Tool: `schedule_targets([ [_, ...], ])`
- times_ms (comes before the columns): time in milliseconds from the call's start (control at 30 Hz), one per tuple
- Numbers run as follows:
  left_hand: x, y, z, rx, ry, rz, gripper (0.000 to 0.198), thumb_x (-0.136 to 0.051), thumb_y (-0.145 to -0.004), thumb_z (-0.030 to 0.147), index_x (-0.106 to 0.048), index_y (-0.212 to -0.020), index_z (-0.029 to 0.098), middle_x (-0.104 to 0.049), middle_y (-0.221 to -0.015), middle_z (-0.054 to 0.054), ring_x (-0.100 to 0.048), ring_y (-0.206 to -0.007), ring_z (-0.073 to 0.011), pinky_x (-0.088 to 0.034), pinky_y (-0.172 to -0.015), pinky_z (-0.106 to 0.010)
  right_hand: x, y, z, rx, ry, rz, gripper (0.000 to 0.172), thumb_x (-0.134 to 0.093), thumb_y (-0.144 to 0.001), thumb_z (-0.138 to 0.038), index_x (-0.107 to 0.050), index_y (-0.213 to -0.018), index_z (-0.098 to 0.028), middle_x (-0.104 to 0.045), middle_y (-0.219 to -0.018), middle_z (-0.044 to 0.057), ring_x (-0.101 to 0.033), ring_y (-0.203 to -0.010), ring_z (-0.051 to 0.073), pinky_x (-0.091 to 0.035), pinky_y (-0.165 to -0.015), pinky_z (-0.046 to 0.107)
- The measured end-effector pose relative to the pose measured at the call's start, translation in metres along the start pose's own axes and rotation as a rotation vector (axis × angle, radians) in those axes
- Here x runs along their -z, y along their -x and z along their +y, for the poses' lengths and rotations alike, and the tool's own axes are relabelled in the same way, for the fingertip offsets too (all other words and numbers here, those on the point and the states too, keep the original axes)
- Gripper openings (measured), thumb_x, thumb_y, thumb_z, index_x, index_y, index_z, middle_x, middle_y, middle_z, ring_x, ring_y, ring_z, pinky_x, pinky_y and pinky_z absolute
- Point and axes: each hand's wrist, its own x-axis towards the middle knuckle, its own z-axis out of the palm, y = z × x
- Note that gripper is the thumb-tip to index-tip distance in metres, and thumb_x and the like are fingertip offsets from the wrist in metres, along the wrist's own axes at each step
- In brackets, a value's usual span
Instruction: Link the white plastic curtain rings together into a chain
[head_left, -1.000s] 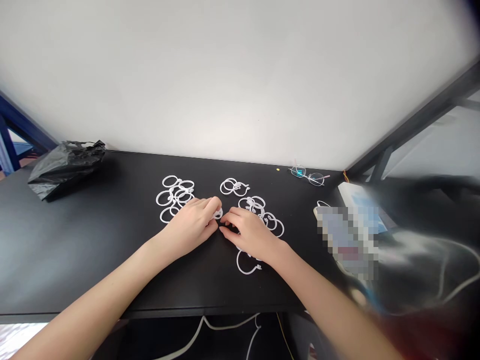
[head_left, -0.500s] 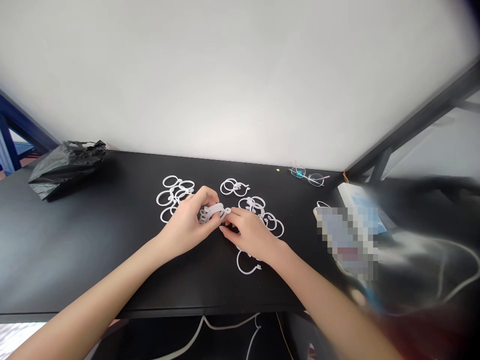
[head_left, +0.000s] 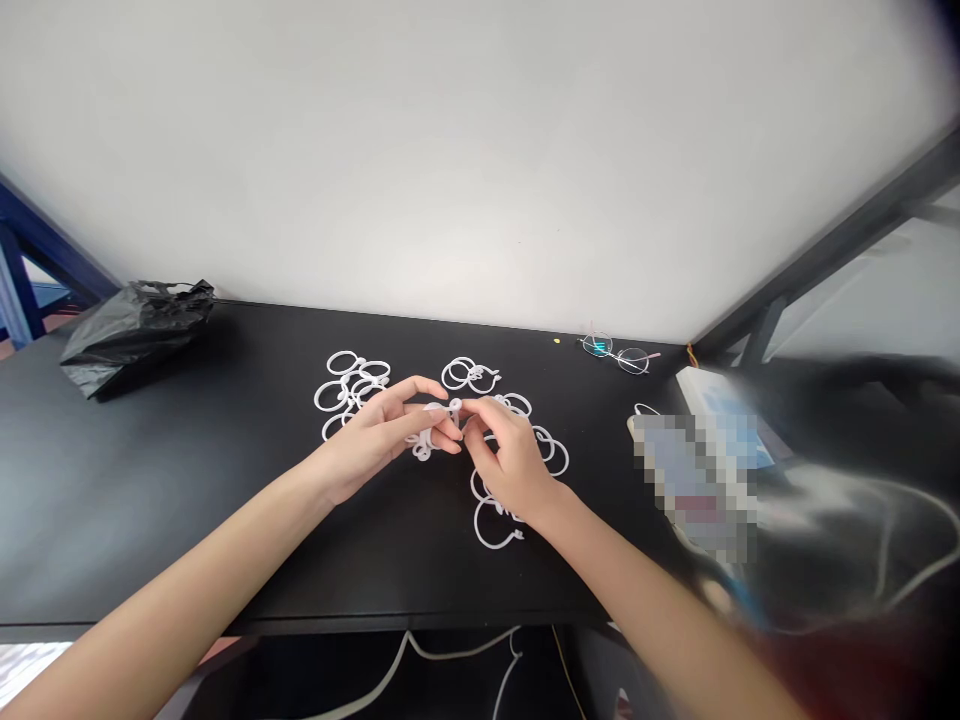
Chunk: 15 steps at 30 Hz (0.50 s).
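Note:
My left hand (head_left: 367,435) is closed around a small bunch of white plastic curtain rings (head_left: 422,452), with its index finger stretched out over them. The small eyelet of one ring sticks out between the two hands. At that eyelet, the thumb and fingertips of my right hand (head_left: 514,465) are bent in a pinch, partly hiding what they touch. More white rings lie loose on the black table: a group (head_left: 346,385) left of my left hand, a few (head_left: 474,373) behind the hands, and several (head_left: 517,535) beside and under my right hand.
A crumpled black plastic bag (head_left: 135,335) lies at the left on the table (head_left: 247,400). Eyeglasses (head_left: 616,353) rest near the wall at the back right. A phone-like object (head_left: 675,470), blurred out, and a white box (head_left: 720,410) are on the right. Cables (head_left: 465,655) hang below the front edge.
My left hand has turned and its index finger has straightened, with the held rings tilted lower. My right fingers have moved slightly up to the eyelet and bent more.

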Motion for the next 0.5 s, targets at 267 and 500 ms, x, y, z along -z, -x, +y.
schedule_targets([
  [267,-0.0060,0.0014,0.0013,-0.007,0.140,-0.125,0.035,-0.045,-0.095,0.027,-0.045,-0.129,0.023,-0.073,-0.107,-0.010,-0.068,-0.105,-0.0259,-0.047,-0.097,-0.045,0.0053,-0.0037,-0.0043,-0.034,-0.154,-0.126,0.047,-0.047,-0.084,-0.006,-0.050,-0.129,-0.021,-0.065,-0.119,0.008,-0.065,-0.098,0.018,-0.054,-0.084,0.033],
  [500,-0.0039,0.0008,0.0059,0.007,0.177,-0.184,0.040,-0.043,-0.086,0.030,-0.051,-0.125,0.021,-0.070,-0.115,-0.012,-0.062,-0.114,-0.0293,-0.045,-0.101,-0.048,0.0062,-0.0042,-0.0082,-0.183,-0.314,-0.215,0.050,-0.057,-0.077,-0.007,-0.054,-0.124,-0.020,-0.060,-0.127,0.008,-0.064,-0.106,0.019,-0.053,-0.091,0.034],
])
